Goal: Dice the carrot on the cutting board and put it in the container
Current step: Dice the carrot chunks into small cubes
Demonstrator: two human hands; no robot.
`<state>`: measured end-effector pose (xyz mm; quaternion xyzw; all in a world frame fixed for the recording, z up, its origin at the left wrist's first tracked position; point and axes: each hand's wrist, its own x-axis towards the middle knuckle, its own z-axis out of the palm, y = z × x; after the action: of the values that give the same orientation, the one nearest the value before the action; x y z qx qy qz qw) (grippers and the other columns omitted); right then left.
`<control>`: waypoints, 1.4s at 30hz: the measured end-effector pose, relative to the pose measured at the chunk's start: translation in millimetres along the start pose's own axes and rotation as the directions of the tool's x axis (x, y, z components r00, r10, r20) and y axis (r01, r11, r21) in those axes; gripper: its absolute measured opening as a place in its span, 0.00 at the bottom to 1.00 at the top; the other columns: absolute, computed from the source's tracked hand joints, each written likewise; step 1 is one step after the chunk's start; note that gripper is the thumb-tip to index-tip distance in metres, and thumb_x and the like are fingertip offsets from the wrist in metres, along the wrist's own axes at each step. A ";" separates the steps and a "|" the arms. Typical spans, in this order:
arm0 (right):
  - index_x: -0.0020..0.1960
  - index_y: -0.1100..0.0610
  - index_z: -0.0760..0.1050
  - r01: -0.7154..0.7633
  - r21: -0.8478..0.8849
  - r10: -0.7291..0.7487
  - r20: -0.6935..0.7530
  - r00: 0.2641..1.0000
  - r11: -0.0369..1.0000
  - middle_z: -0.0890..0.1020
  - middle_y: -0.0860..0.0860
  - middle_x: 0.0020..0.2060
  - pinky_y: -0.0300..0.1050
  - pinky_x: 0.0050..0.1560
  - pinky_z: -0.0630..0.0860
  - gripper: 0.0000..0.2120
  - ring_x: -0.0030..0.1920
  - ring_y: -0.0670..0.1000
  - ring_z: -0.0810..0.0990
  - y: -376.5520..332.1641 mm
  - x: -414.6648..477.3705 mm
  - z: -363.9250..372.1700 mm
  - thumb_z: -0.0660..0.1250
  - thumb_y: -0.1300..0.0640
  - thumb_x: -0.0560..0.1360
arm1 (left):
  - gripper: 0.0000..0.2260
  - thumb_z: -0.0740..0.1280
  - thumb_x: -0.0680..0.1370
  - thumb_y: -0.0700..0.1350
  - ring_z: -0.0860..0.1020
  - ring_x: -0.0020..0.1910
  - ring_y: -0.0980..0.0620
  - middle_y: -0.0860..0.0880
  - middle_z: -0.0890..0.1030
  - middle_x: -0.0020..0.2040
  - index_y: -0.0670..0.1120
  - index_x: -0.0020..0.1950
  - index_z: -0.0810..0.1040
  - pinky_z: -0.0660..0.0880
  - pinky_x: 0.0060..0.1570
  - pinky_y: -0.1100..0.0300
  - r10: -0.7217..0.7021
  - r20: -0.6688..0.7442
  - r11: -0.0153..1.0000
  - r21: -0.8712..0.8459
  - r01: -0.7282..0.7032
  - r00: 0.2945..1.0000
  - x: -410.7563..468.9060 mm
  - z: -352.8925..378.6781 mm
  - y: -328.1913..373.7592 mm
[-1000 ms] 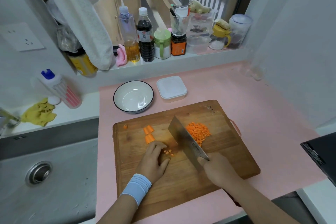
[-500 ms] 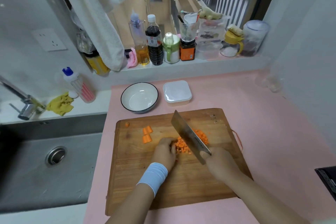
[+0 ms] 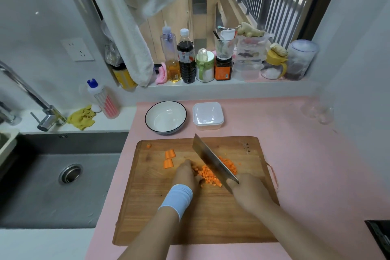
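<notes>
Wooden board (image 3: 211,217): right hand (image 3: 248,193), grip around steel cleaver (image 3: 207,156); left hand (image 3: 185,175) touches carrot cubes (image 3: 209,175).

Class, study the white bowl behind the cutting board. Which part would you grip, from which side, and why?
Likely the rim of the bowl at its left edge, thumb inside, fingers under the outer wall, coming from above-left. It stands upright and open with no handle; the lidded container sits close on its right, and the cutting board just in front.
</notes>
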<state>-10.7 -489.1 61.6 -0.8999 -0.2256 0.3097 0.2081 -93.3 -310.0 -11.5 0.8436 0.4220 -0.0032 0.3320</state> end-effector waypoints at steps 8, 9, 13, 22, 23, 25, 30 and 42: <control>0.42 0.51 0.75 0.028 -0.035 -0.029 -0.005 1.000 0.999 0.80 0.48 0.36 0.44 0.37 0.74 0.15 0.38 0.50 0.80 -5.9 5.6 -3.7 0.59 0.46 0.83 | 0.26 0.73 0.71 0.50 0.74 0.59 0.50 0.51 0.71 0.61 0.50 0.68 0.72 0.72 0.62 0.59 0.122 0.175 0.981 0.128 -0.146 0.977 -9.0 3.4 -1.5; 0.42 0.51 0.75 0.031 -0.039 -0.031 -0.006 0.999 0.999 0.80 0.48 0.36 0.44 0.37 0.73 0.15 0.38 0.50 0.80 -6.9 5.2 -2.7 0.59 0.46 0.83 | 0.28 0.74 0.70 0.49 0.74 0.58 0.51 0.51 0.71 0.61 0.50 0.69 0.71 0.72 0.60 0.60 0.121 0.197 0.979 0.137 -0.149 0.973 -6.9 2.4 -2.7; 0.43 0.49 0.75 0.024 -0.043 -0.024 -0.013 1.000 0.999 0.81 0.48 0.37 0.45 0.39 0.77 0.13 0.38 0.49 0.80 -11.5 2.0 0.4 0.59 0.46 0.83 | 0.23 0.72 0.73 0.42 0.76 0.46 0.56 0.52 0.76 0.54 0.51 0.68 0.74 0.74 0.52 0.66 0.146 0.163 0.987 0.040 -0.155 0.976 1.9 -1.3 -5.8; 0.39 0.48 0.73 0.022 -0.073 -0.027 -0.069 0.997 0.997 0.81 0.47 0.35 0.45 0.35 0.74 0.15 0.38 0.51 0.81 -35.9 0.6 26.1 0.59 0.46 0.83 | 0.12 0.62 0.78 0.40 0.73 0.58 0.49 0.50 0.72 0.60 0.50 0.59 0.78 0.70 0.59 0.60 0.110 -0.223 0.993 0.061 -0.099 0.969 26.7 -42.4 -63.6; 0.38 0.48 0.72 0.024 -0.093 -0.032 -0.087 0.996 0.995 0.81 0.47 0.35 0.45 0.34 0.72 0.15 0.39 0.51 0.81 -39.7 -0.2 32.2 0.59 0.46 0.82 | 0.12 0.61 0.78 0.40 0.71 0.62 0.47 0.49 0.72 0.61 0.49 0.60 0.77 0.69 0.61 0.58 0.108 -0.242 0.990 0.118 -0.081 0.964 30.2 -47.4 -72.1; 0.42 0.47 0.76 0.029 -0.136 -0.046 -0.120 0.992 0.990 0.83 0.48 0.38 0.45 0.37 0.72 0.14 0.43 0.53 0.82 -47.7 -2.6 44.5 0.58 0.45 0.82 | 0.13 0.61 0.78 0.41 0.68 0.66 0.46 0.49 0.72 0.63 0.49 0.61 0.76 0.69 0.62 0.57 0.145 -0.204 0.976 0.190 -0.106 0.968 34.3 -53.4 -85.5; 0.63 0.39 0.77 0.080 -0.247 -0.130 -0.191 0.973 0.966 0.85 0.46 0.47 0.45 0.43 0.76 0.14 0.49 0.51 0.83 -61.4 -14.5 66.6 0.57 0.46 0.82 | 0.11 0.64 0.78 0.43 0.67 0.65 0.49 0.49 0.74 0.62 0.47 0.60 0.77 0.63 0.63 0.63 0.317 -0.116 0.939 0.176 -0.295 0.941 42.9 -53.5 -104.4; 0.66 0.38 0.75 0.120 -0.289 -0.197 -0.254 0.947 0.950 0.85 0.42 0.49 0.39 0.41 0.72 0.17 0.50 0.45 0.82 -65.4 -32.4 86.9 0.60 0.51 0.80 | 0.10 0.62 0.74 0.47 0.72 0.51 0.53 0.52 0.76 0.48 0.49 0.48 0.81 0.72 0.53 0.62 0.630 -0.144 0.774 0.026 -0.633 0.763 1.3 -21.5 -132.1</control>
<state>-108.3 -432.9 47.6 -0.9331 -0.3065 0.1280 0.1377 -192.8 -241.1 -68.7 0.9302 0.1367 0.1750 0.2923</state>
